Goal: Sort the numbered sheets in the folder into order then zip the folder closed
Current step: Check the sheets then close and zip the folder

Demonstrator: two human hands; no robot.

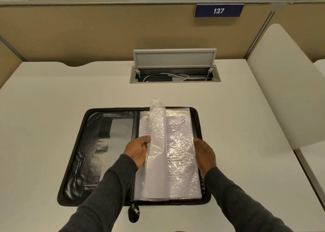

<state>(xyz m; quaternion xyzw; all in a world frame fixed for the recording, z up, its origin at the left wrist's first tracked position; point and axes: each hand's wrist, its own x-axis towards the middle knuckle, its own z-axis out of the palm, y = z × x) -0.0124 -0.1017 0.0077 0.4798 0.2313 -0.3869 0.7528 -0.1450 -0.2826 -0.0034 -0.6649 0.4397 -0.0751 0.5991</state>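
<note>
A black zip folder (84,154) lies open on the white desk. Its right half holds sheets in crinkled clear plastic sleeves. My left hand (138,150) grips a raised sleeve (156,143) standing on edge along the middle of the stack. The sheet (181,154) lying flat to its right bears a handwritten 3 near its top. My right hand (204,154) holds the stack's right edge, its fingers hidden under the sheets. The zip pull (134,212) hangs off the folder's front edge.
An open cable hatch (174,73) with its lid up sits in the desk behind the folder. A beige partition with a blue 137 sign (219,10) stands at the back. A white divider panel (284,91) bounds the right side.
</note>
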